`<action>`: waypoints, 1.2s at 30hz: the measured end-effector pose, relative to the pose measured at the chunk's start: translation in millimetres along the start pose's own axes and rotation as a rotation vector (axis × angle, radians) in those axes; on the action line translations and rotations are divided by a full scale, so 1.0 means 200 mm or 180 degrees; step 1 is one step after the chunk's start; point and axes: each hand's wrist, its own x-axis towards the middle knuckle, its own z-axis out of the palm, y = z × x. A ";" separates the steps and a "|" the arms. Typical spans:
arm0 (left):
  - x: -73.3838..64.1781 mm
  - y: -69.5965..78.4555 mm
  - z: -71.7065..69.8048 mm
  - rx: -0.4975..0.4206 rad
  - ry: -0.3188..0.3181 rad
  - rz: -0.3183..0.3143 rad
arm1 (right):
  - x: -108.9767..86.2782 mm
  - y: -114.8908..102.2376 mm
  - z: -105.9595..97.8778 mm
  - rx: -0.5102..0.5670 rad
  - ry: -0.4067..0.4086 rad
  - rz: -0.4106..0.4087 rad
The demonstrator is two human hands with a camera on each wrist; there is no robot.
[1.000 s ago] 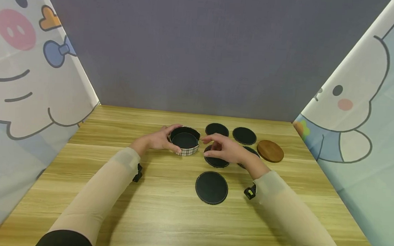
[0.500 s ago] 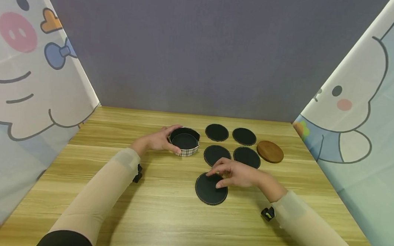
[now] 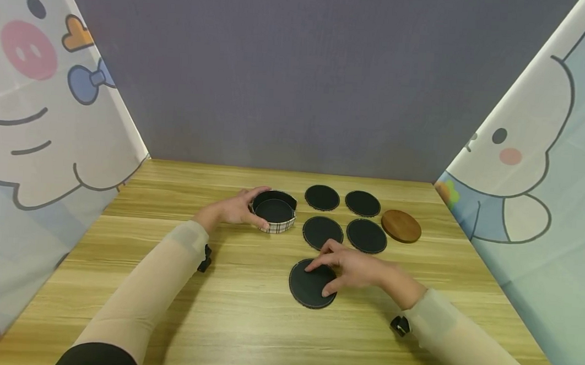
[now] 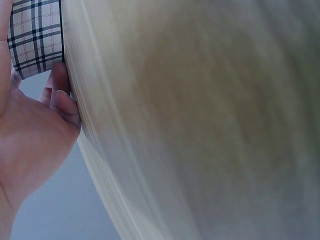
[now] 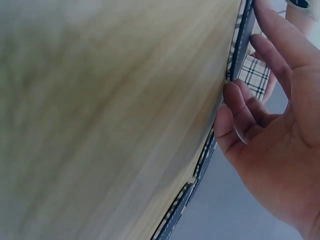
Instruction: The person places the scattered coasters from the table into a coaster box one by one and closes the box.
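Observation:
My left hand grips the side of a round coaster holder, plaid outside and black inside, with the thumb at the front and fingers behind. In the left wrist view, the holder's plaid wall shows by the palm. My right hand is over the nearest black round coaster, thumb and fingers spread, fingertips touching its top. In the right wrist view, the coaster's edge is by the fingertips, which are not closed round it.
Several more black coasters lie flat in two rows: back left, back right, front left and front right. A round brown wooden disc lies to their right. A grey panel stands behind the table.
My right hand has come from beside the holder toward me onto the nearest coaster, which has slid slightly nearer. The left hand stays on the holder.

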 end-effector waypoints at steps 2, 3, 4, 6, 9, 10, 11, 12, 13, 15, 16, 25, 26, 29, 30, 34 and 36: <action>0.00 0.00 0.00 0.0011 -0.0001 0.0001 | 0.00 -0.01 0.01 -0.0005 0.0009 0.0060; 0.00 0.00 0.00 0.0011 -0.0004 0.0011 | 0.01 -0.01 0.01 -0.0019 0.0015 0.0086; 0.00 0.00 0.00 0.0013 -0.0012 0.0021 | 0.01 -0.01 0.02 -0.0033 0.0019 0.0113; 0.01 0.00 0.00 0.0020 -0.0018 0.0034 | 0.01 -0.01 0.03 -0.0074 0.0022 0.0156; 0.02 -0.02 0.00 0.0012 -0.0006 0.0016 | 0.02 -0.03 0.04 -0.0178 0.0021 0.0186; 0.02 -0.02 0.00 0.0017 -0.0001 0.0005 | 0.02 -0.03 0.04 -0.0207 0.0022 0.0197; 0.03 -0.03 0.00 0.0021 0.0009 -0.0010 | 0.03 -0.04 0.04 -0.0249 0.0021 0.0208; 0.03 -0.03 0.00 0.0022 0.0016 -0.0021 | 0.03 -0.04 0.04 -0.0274 0.0021 0.0220; 0.03 -0.03 0.00 0.0024 0.0012 -0.0013 | 0.03 -0.05 0.05 -0.0288 0.0020 0.0236; 0.02 -0.02 0.00 0.0034 -0.0001 0.0003 | 0.03 -0.06 0.05 -0.0314 0.0030 0.0251; 0.02 -0.02 0.00 0.0043 -0.0001 0.0000 | 0.03 -0.06 0.05 -0.0340 0.0044 0.0249; 0.00 0.01 0.00 -0.0001 -0.0018 0.0012 | 0.02 -0.09 0.06 -0.0611 0.0003 -0.0099; 0.00 0.01 0.00 -0.0001 -0.0018 0.0011 | 0.02 -0.09 0.06 -0.0602 -0.0036 -0.0110; 0.00 0.01 0.00 0.0040 -0.0036 -0.0005 | 0.02 -0.09 0.06 -0.0558 -0.0135 -0.0144; 0.00 0.00 0.00 0.0042 -0.0038 -0.0012 | 0.02 -0.08 0.06 -0.0549 -0.0163 -0.0145; 0.01 0.00 0.00 0.0018 -0.0034 -0.0040 | 0.01 -0.08 0.06 -0.0563 -0.0207 -0.0202; 0.01 -0.01 0.00 -0.0022 -0.0031 -0.0046 | 0.01 -0.08 0.06 -0.0568 -0.0200 -0.0232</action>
